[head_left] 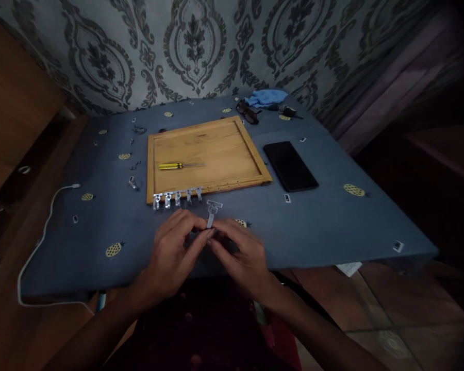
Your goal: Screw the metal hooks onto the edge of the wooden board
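A small silver metal bracket [215, 207] is gripped at its lower end between the fingertips of the left hand [172, 250] and the right hand [244, 252], both closed around it. It is held above the desk [371, 226], which is covered in dark blue pineapple-print cloth, just in front of a framed, light-brown wooden panel [216, 147]. Along the panel's near edge, toward its left end, five similar silver metal fittings [178, 199] are set in a row. A screwdriver with a yellow-and-black handle [170, 166] is laid flat on the panel. Beside the panel's right side, a flat, black, rectangular device [291, 166] is noted. Small loose metal pieces [133, 183] are scattered to its left.
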A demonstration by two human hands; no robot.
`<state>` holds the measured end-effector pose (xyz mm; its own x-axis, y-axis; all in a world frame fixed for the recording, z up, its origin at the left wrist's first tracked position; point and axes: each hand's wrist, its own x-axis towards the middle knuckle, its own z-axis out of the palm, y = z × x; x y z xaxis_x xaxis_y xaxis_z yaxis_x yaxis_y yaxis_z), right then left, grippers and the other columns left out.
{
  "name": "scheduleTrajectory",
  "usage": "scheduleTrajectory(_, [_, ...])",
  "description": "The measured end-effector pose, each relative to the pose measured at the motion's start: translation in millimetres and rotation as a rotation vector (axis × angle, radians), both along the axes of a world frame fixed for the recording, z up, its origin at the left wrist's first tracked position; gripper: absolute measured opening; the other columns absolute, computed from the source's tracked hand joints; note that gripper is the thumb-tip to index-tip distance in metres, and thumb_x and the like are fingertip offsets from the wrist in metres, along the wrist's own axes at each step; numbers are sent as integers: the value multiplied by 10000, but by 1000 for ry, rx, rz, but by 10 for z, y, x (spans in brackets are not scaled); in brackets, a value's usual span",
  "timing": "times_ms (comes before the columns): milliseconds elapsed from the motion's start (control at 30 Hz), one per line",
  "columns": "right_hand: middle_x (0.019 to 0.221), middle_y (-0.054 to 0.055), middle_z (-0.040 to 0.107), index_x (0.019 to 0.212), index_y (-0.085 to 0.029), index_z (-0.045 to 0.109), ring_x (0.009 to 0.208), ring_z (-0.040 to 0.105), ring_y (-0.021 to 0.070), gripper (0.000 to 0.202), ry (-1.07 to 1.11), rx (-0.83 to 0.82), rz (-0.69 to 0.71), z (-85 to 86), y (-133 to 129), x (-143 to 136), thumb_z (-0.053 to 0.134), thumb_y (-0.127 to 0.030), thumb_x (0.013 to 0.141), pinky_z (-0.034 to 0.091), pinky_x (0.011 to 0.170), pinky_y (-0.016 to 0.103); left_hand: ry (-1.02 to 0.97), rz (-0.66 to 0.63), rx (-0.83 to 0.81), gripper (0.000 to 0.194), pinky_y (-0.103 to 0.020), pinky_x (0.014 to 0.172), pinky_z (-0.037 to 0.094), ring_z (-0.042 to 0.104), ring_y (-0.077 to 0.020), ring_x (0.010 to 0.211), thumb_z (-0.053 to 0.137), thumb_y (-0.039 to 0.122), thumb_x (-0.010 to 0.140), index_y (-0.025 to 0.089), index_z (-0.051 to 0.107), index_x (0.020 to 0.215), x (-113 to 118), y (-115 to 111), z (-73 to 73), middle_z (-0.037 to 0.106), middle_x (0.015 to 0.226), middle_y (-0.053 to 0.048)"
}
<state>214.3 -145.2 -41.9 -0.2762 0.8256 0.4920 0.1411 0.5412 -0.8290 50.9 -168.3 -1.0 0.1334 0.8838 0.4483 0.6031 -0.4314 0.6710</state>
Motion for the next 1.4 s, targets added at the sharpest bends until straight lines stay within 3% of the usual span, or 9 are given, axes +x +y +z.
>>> scheduleTrajectory(200, [891, -8, 798, 1005, -264, 766, 736, 726, 138, 210, 59, -24, -15, 5, 17, -7, 659, -114, 904, 594, 703, 259, -64, -27, -2, 37, -261, 727, 515, 640, -133, 828, 644, 196, 973, 206, 670, 949, 9, -19, 6, 684, 878, -16])
scheduleTrajectory(367, [831, -12, 797, 922, -263, 777, 705, 736, 147, 131, 139, -74, -55, -22, 15, -16, 711, -153, 892, 610, 683, 274, -48, -36, -43, 9, -223, 735, 520, 645, -103, 786, 656, 209, 968, 210, 662, 974, -85, 9, -8, 696, 855, 11])
scheduleTrajectory(600, [857, -5, 806, 977, -274, 788, 732, 747, 156, 128, 147, -123, -14, -82, -13, 10, 726, -187, 907, 619, 682, 293, -217, -5, -320, 370, -231, 683, 535, 671, -154, 873, 787, 286, 838, 219, 686, 1187, -246, 132, -36, 720, 984, -42])
scheduleTrajectory(833, [869, -24, 803, 979, -294, 789, 756, 748, 148, 184, 109, -77, -14, -91, 10, 8, 728, -142, 894, 627, 692, 292, -315, -75, -383, 326, -230, 703, 542, 661, -148, 914, 757, 270, 857, 234, 700, 1176, -251, 156, -82, 699, 1000, -30])
scheduleTrajectory(1000, [850, -7, 808, 954, -290, 804, 751, 759, 164, 165, 73, -90, 3, -82, 40, 4, 717, -163, 896, 641, 693, 314, -138, -99, -315, 331, -267, 738, 525, 646, -162, 914, 747, 336, 887, 236, 680, 1196, -330, 189, -85, 695, 997, -32])
scheduleTrajectory(1200, [902, 4, 815, 1025, -283, 792, 821, 774, 169, 188, 27, -70, 72, -121, 91, 44, 666, -169, 943, 644, 735, 308, 113, -143, -263, 509, -397, 980, 525, 617, -247, 1174, 755, 505, 875, 274, 617, 1307, -393, 262, -22, 656, 1240, -77])
scheduleTrajectory(1400, [899, 2, 814, 1013, -258, 787, 795, 768, 150, 180, 38, -39, 88, -160, 220, 54, 692, -134, 923, 634, 732, 267, 296, -185, -180, 452, -393, 977, 520, 597, -243, 1167, 682, 571, 910, 229, 632, 1201, -392, 420, 17, 631, 1228, -86])
